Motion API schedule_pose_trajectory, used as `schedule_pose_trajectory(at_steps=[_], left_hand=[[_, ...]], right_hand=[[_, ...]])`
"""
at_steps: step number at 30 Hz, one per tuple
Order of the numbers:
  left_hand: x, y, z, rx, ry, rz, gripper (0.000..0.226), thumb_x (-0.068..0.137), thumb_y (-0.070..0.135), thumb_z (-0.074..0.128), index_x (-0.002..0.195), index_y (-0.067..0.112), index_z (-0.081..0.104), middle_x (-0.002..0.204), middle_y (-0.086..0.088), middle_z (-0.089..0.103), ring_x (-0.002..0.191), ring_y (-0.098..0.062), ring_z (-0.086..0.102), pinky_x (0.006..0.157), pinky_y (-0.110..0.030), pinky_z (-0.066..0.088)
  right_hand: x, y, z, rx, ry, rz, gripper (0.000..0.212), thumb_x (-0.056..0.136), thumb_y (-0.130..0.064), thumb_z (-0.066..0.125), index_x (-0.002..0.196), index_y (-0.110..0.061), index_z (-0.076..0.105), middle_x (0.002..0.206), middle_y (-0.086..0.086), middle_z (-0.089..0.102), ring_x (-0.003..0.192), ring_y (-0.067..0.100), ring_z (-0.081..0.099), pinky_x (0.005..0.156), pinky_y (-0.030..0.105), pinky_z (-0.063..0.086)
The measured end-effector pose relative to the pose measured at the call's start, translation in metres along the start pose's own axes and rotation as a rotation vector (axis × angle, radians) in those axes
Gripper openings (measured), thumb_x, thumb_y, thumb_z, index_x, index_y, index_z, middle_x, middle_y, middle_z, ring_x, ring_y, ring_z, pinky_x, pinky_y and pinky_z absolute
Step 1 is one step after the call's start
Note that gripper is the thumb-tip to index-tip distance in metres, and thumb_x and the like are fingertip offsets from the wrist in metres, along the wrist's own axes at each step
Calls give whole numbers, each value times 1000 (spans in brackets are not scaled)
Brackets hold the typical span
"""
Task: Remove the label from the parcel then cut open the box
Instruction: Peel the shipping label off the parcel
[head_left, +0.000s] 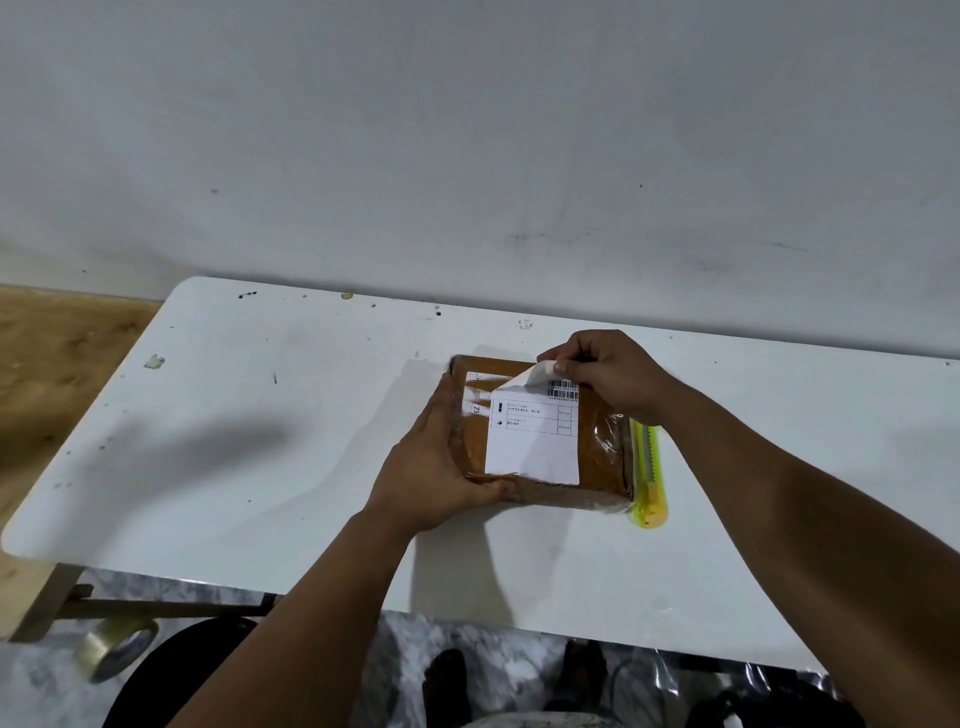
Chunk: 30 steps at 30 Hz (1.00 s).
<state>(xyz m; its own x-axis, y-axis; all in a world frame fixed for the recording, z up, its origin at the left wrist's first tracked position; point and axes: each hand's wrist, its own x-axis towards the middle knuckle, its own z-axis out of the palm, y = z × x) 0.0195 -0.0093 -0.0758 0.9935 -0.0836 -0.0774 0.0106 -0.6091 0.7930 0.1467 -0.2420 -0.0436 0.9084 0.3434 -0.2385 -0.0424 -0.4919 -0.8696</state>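
A: Where does the job stand?

B: Early in the first half. The brown parcel (545, 441) lies flat on the white table (311, 415), toward the far edge and right of the middle. Its white label (532, 441) is only partly off: the far corner is peeled and folded back, showing its blank underside, while the rest lies stuck flat on the top face.

A: And the hands?

B: The right hand (613, 374) pinches that lifted corner between thumb and fingers, at the parcel's far side. The left hand (436, 467) steadies the box from its left side, fingers fairly straight along that edge and the thumb hooked round the near-left corner.

A: So what is left?

B: By my reading, most of it. The label has to come away along its whole length, and the near edge looks to wrap just over the box's near rim. After that the cutting has not begun: the tape on the box looks unbroken.

A: Is a blade at hand?

B: A yellow utility knife (649, 478) lies on the table just beside the parcel's right side, untouched. I cannot tell whether its blade is out.
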Motion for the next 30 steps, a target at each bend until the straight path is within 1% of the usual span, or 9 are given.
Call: schedule_pose_trajectory(at_steps=[3,7,10,12,14,21,25,28,30], left_hand=[[1,1,0,1,2,-8,141,51,71,88,152,59,-10,159,29,31,135,-4,50,107,-37,49],[1,2,1,6,10,-17,142,51,73,85,153,56,-12,163,26,22,139,-7,47,107,-42,50],[2,3,0,90,7,-14,142,56,70,83,152,53,-20,168,21,5,146,-11,38,106,-40,50],[5,4,0,144,-5,-26,143,55,77,78,152,50,-24,169,17,3,149,-13,32,105,-42,50],[8,5,1,183,2,-54,144,51,84,73,152,49,-24,169,16,6,148,-13,35,104,-42,51],[8,13,3,222,38,-88,143,46,89,69,151,54,-22,165,22,17,130,-18,57,94,-43,55],[6,16,6,230,41,-93,140,46,85,69,149,57,-23,165,22,19,127,-24,59,91,-47,56],[7,17,7,227,42,-108,139,46,82,69,149,57,-21,164,21,23,126,-25,59,90,-45,56],[7,17,7,228,48,-115,138,46,81,68,149,58,-20,163,20,26,126,-25,59,90,-43,54]], right_hand=[[2,-4,1,-59,14,-12,7,90,-9,64,85,-8,68,103,-3,75,96,17,69,86,35,53],[-3,-14,10,-431,37,-192,11,85,-19,64,95,-23,64,97,-11,66,94,12,61,76,26,44],[-5,-19,17,-687,69,-298,34,83,-33,69,117,-30,65,97,-9,66,92,15,58,82,33,44],[-6,-20,21,-758,103,-330,25,89,-30,62,112,-28,73,95,-3,67,92,21,60,79,36,46],[-9,-18,26,-759,107,-330,24,92,-22,57,106,-24,76,93,1,64,91,23,59,72,34,44],[-31,3,30,-630,142,-363,35,84,-9,50,107,-9,76,96,7,66,90,26,63,70,26,42],[-39,6,25,-608,127,-422,33,81,-3,53,105,-5,75,96,11,68,86,28,66,69,34,53],[-42,7,22,-591,133,-445,33,79,0,54,103,-4,76,100,12,70,90,25,66,76,23,48],[-44,6,18,-539,138,-455,33,77,-1,54,101,-6,77,99,8,71,90,12,60,79,6,39]])
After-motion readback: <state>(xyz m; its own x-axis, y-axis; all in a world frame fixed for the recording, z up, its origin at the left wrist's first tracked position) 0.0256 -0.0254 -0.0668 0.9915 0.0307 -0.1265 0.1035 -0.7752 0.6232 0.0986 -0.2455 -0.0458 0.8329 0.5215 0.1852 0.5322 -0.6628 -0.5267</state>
